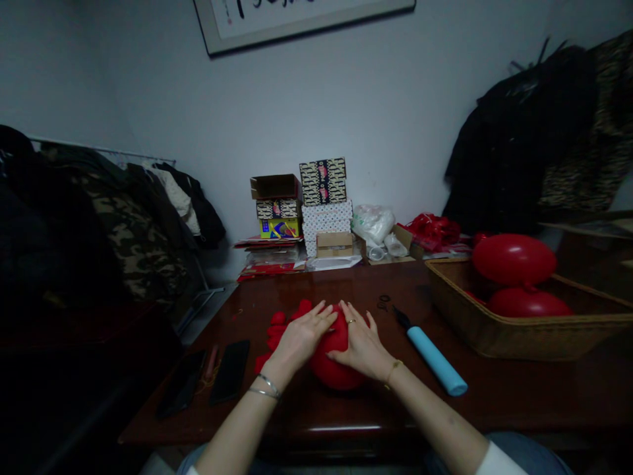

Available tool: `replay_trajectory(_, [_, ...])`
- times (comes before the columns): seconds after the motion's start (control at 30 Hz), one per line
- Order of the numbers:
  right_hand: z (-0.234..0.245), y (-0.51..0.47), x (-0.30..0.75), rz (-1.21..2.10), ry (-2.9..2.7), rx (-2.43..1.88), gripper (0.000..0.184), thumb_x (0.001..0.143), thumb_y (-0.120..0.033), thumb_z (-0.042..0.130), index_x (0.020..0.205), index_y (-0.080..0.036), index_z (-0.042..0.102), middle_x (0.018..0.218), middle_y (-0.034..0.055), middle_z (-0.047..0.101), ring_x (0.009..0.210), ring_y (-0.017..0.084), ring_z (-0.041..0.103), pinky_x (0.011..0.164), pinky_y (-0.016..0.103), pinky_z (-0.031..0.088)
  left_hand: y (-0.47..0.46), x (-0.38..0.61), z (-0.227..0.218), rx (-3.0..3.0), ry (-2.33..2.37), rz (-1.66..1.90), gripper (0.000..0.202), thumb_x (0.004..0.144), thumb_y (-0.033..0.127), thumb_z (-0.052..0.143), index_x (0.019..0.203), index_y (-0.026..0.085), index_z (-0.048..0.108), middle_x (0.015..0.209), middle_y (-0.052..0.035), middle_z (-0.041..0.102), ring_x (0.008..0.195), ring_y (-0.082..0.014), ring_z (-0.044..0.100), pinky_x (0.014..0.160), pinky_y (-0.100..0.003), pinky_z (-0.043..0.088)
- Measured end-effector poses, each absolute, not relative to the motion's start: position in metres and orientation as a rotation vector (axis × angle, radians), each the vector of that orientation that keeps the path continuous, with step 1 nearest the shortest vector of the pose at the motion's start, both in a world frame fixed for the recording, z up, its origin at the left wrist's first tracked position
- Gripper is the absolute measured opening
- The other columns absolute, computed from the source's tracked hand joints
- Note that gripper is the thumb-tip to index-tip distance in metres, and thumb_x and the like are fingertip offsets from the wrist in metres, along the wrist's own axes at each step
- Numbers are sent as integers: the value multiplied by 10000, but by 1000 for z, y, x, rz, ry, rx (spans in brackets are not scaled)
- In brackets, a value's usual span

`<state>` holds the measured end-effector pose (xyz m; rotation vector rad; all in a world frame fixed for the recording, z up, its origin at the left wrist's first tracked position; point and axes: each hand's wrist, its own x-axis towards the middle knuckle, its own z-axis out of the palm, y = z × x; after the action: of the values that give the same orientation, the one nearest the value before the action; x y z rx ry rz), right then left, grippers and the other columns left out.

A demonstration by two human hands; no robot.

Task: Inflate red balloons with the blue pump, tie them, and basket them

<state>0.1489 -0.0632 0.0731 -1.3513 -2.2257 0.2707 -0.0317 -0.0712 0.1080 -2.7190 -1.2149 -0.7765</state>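
A round red balloon (337, 373) rests at the front of the dark wooden table, with both of my hands on it. My left hand (307, 333) lies over its upper left side, fingers extended. From the right, my right hand (364, 346) curves against it, the thumb across its front. The hands cover the balloon's top. Just left of my left hand is a cluster of small red pieces (277, 328), partly hidden by it. A light blue hand pump (436, 361) with a black nozzle lies to the right of my right hand.
At right stands a wicker basket (524, 338) holding red balloons (514, 258). Small scissors (384, 302) lie near the pump. Two dark phones (230, 371) are at left. Stacked boxes (324, 181), a plastic bag (374, 223) and red material (432, 231) line the back.
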Motion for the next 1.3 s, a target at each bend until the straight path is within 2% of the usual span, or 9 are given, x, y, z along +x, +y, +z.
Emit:
replay_trajectory(0.2, [77, -65, 152, 469, -2166, -1256, 1097, 630, -448, 674, 1441, -163, -7, 1511, 155, 151, 1401, 226, 85, 1114, 499, 93, -75, -35, 89, -2726, -1154, -878, 400, 872, 115, 455, 1246, 228, 544, 1302, -68, 541, 1219, -188, 478, 1041, -377, 386])
replay_trajectory(0.4, [58, -69, 149, 156, -2011, -1216, 626, 749, -301, 607, 1319, -197, 371, 1414, 132, 366, 1355, 256, 248, 1085, 521, 236, -80, -40, 73, -2511, -1394, -1158, 349, 880, 182, 473, 1207, 222, 587, 1260, -88, 571, 1167, -238, 527, 1004, -400, 425])
replay_trajectory(0.5, [49, -76, 140, 93, -1992, -1216, 524, 825, -179, 435, 1344, -165, 363, 1435, 142, 339, 1368, 241, 220, 1088, 496, 255, -83, -37, 68, -2431, -1517, -1278, 330, 875, 188, 476, 1175, 211, 611, 1248, -95, 577, 1154, -256, 537, 1005, -421, 417])
replay_trajectory(0.6, [47, -85, 127, 78, -2081, -1204, 670, 783, -122, 383, 1427, -127, 198, 1503, 134, 204, 1400, 239, 91, 1105, 518, 194, -86, -33, 65, -2345, -1655, -1417, 307, 849, 200, 517, 1130, 209, 641, 1225, -106, 590, 1120, -277, 562, 993, -438, 420])
replay_trajectory(0.77, [53, -93, 115, 29, -2172, -1275, 878, 699, -383, 571, 1436, -127, 170, 1513, 143, 129, 1397, 316, 17, 1087, 608, 29, -90, -29, 65, -2351, -1738, -1551, 295, 797, 208, 595, 1082, 225, 668, 1172, -110, 626, 1089, -287, 583, 1008, -438, 397])
replay_trajectory(0.9, [55, -91, 119, 106, -2130, -1375, 875, 646, -418, 671, 1401, -228, 270, 1517, 123, 147, 1396, 305, 72, 1074, 608, 118, -94, -35, 76, -2438, -1699, -1442, 282, 809, 212, 578, 1073, 251, 671, 1166, -80, 635, 1127, -275, 557, 995, -426, 415])
replay_trajectory(1.0, [56, -87, 125, 234, -2186, -1321, 932, 626, -331, 710, 1414, -288, 214, 1503, 76, 218, 1399, 262, 81, 1084, 556, 181, -94, -42, 85, -2520, -1617, -1279, 303, 851, 246, 530, 1133, 275, 637, 1205, -46, 613, 1190, -242, 504, 993, -401, 425])
replay_trajectory(1.17, [63, -81, 136, 511, -2250, -1214, 1137, 588, -262, 742, 1447, -238, -3, 1508, 102, 197, 1397, 252, 102, 1108, 517, 168, -91, -47, 85, -2609, -1295, -999, 364, 900, 215, 447, 1248, 247, 548, 1284, -41, 556, 1251, -200, 436, 1055, -405, 364])
replay_trajectory(1.3, [59, -80, 141, 613, -2203, -1090, 1108, 600, -154, 702, 1449, -179, -11, 1512, 142, 159, 1392, 234, 122, 1120, 427, 221, -89, -47, 74, -2573, -1247, -1009, 337, 896, 192, 448, 1201, 228, 585, 1239, -62, 592, 1178, -204, 518, 1028, -392, 409])
